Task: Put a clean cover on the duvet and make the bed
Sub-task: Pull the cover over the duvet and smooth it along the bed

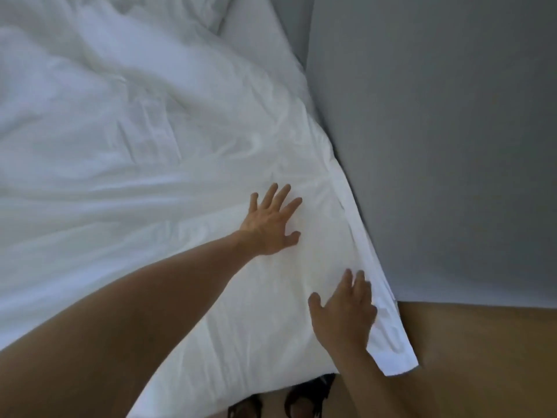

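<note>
A rumpled white cotton duvet fills the left and centre of the frame, its flat hemmed corner flap hanging at lower right against a grey wall and brown wooden floor. The left hand presses flat at centre, fingers spread. The right hand, fingers straight, rests beside the flap, gripping nothing.

Two hands are in view, the left hand and the right hand, with two bare forearms. There is one white duvet. Two feet in dark sandals show at the bottom edge, the left foot and the right foot. There is one grey wall and one brown floor.
</note>
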A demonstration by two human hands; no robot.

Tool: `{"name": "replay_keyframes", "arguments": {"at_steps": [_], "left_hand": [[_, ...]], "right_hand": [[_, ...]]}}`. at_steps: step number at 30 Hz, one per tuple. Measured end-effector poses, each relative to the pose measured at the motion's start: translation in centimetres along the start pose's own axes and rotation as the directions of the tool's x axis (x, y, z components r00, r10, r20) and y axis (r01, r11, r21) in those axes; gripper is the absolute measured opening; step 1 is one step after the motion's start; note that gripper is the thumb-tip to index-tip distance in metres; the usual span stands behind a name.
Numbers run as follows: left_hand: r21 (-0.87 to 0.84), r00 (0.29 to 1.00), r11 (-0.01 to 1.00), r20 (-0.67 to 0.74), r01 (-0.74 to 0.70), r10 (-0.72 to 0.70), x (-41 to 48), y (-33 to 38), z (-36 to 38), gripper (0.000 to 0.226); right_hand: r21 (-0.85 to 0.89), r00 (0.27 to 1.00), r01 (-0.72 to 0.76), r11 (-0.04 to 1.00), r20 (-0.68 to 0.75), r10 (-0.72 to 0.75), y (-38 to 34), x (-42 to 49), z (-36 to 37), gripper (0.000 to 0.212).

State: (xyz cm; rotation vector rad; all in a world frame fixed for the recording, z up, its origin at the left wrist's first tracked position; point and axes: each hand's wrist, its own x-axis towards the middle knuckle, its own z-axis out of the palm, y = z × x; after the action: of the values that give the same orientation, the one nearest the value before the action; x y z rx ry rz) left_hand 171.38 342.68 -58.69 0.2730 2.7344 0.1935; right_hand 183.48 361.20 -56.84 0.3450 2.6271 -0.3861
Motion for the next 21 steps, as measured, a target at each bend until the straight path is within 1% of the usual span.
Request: {"name": "replay_keyframes", "arguments": {"at_steps": [1, 3, 5, 7, 9, 12, 14, 15, 18, 20, 21], "left_hand": [[0.016, 0.999, 0.999, 0.014, 0.035, -0.035, -1.9, -1.8, 0.2, 0.080], [0.021, 0.988, 0.989, 0.046, 0.148, -0.149, -6.0, -5.4, 0.5, 0.077], [-0.002, 0.953, 0.957, 0.091, 0.289, -0.288, -10.4, -8.9, 1.1, 0.075], [-0.060, 0.889, 0.892, 0.137, 0.449, -0.438, -15.0, -11.9, 2.4, 0.073], [-0.115, 0.806, 0.802, 0.183, 0.587, -0.564, -20.1, -14.2, 4.1, 0.073], [-0.128, 0.709, 0.700, 0.215, 0.702, -0.672, -27.2, -17.0, 6.4, 0.073], [-0.147, 0.655, 0.639, 0.199, 0.755, -0.729, -30.8, -18.7, 7.3, 0.073], [-0.160, 0.634, 0.613, 0.188, 0.774, -0.751, -32.3, -19.5, 7.5, 0.073], [-0.211, 0.598, 0.568, 0.124, 0.796, -0.792, -36.6, -21.9, 8.0, 0.071], [-0.261, 0.572, 0.539, 0.066, 0.801, -0.817, -39.5, -23.9, 8.5, 0.070], [-0.312, 0.545, 0.509, 0.037, 0.803, -0.838, -41.0, -24.9, 8.7, 0.070]], "right_hand": [[-0.004, 0.993, 0.121, 0.993, -0.005, -0.121, -1.3, -0.3, -0.1, 0.081], [-0.038, 0.947, 0.321, 0.946, 0.015, -0.321, -3.5, -0.1, 0.0, 0.075], [-0.093, 0.901, 0.434, 0.896, 0.065, -0.430, -5.1, 0.5, 0.3, 0.073], [-0.162, 0.873, 0.488, 0.858, 0.101, -0.478, -6.1, 1.4, 0.8, 0.072], [-0.230, 0.854, 0.521, 0.822, 0.149, -0.499, -7.3, 2.0, 1.7, 0.072], [-0.265, 0.824, 0.564, 0.782, 0.251, -0.509, -9.8, 0.9, 3.9, 0.071], [-0.274, 0.777, 0.624, 0.732, 0.322, -0.541, -12.0, -0.9, 5.9, 0.072], [-0.274, 0.741, 0.664, 0.695, 0.359, -0.567, -13.3, -2.1, 7.0, 0.071], [-0.240, 0.630, 0.767, 0.595, 0.457, -0.628, -18.1, -6.3, 10.4, 0.073], [-0.209, 0.575, 0.806, 0.554, 0.501, -0.647, -21.5, -9.5, 12.9, 0.076], [-0.195, 0.551, 0.821, 0.536, 0.512, -0.659, -23.1, -11.1, 14.2, 0.078]]}}
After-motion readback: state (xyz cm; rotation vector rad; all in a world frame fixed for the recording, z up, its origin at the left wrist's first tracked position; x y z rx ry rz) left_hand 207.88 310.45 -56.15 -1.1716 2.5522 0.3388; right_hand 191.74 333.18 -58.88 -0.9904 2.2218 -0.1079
